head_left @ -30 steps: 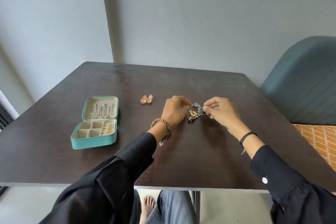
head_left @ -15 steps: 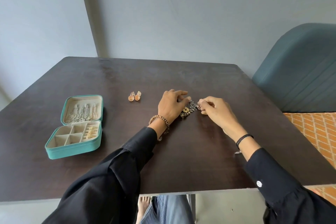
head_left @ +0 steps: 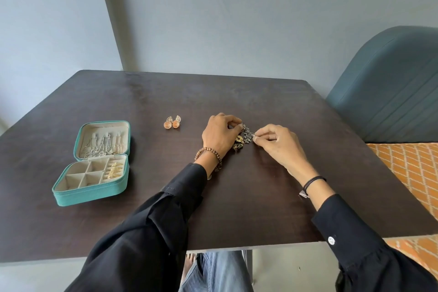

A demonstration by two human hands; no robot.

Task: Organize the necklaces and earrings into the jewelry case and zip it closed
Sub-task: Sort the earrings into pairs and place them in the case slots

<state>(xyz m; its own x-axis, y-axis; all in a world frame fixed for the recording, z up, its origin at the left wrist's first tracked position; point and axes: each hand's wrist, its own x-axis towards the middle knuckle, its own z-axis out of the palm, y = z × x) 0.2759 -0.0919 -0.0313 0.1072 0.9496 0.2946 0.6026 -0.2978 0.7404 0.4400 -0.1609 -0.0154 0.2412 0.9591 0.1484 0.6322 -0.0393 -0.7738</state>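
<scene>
Open jewelry case (head_left: 91, 180) sits near the tabletop's (head_left: 260, 197) left edge. An orange earring pair (head_left: 172, 123) lies between it and the hands. At mid-tabletop, the left hand (head_left: 219, 134) grip pinches the tangled earring cluster (head_left: 246, 136); the right hand (head_left: 276, 143) grip pinches its beaded end. Case lies leftward, left hand nearer.

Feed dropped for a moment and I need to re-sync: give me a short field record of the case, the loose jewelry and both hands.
case: jewelry case open, unzipped, on the table
lid: silver chains inside
base: gold earrings in the right-hand section
loose: orange earring pair on the table, between case and hands, untouched
left hand: pinches dark silver cluster
right hand: pinches the same cluster's other end
beside cluster: gold piece on the table
</scene>
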